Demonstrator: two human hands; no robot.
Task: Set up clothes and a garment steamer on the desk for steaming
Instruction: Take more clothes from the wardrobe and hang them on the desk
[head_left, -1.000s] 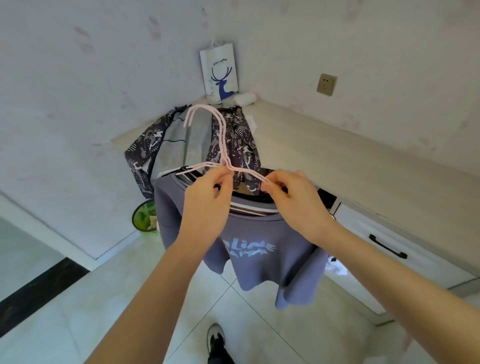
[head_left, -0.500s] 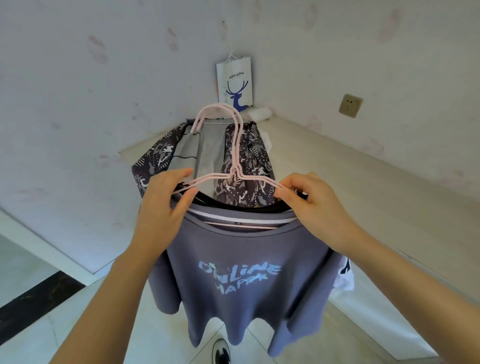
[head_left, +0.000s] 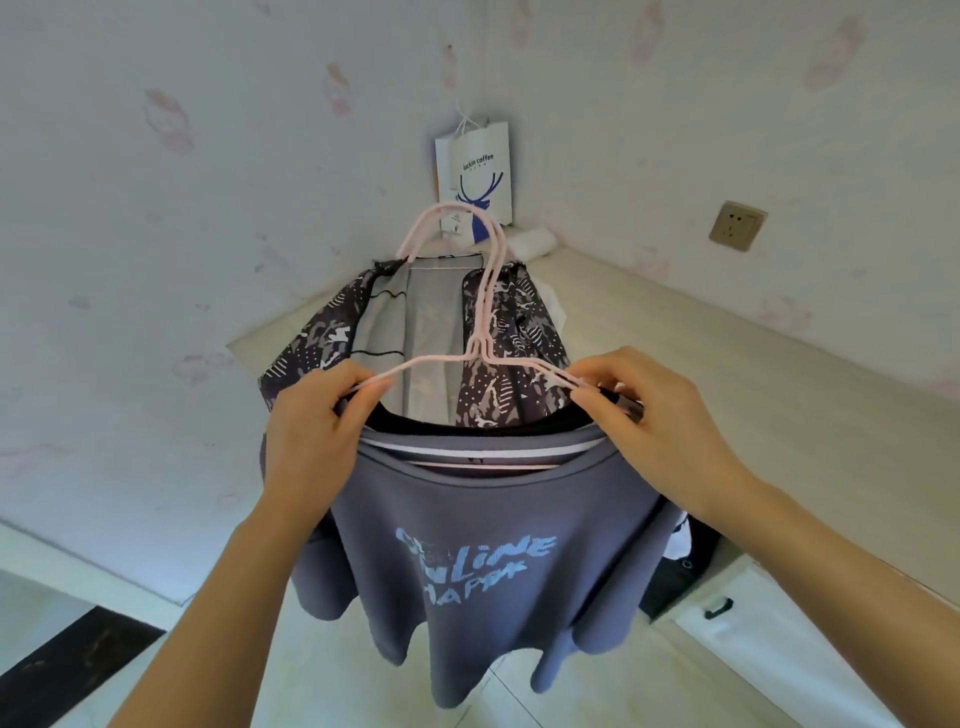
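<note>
Your left hand (head_left: 311, 431) and right hand (head_left: 655, 410) pinch the pink hangers (head_left: 479, 349), grey T-shirt (head_left: 483, 566) not yet laid on the desk (head_left: 727, 364) at two o'clock; steamer unseen.

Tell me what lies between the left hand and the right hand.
In the head view, the pink hangers bridge the left hand and right hand, their necks meeting midway; the grey T-shirt hangs below.
</note>
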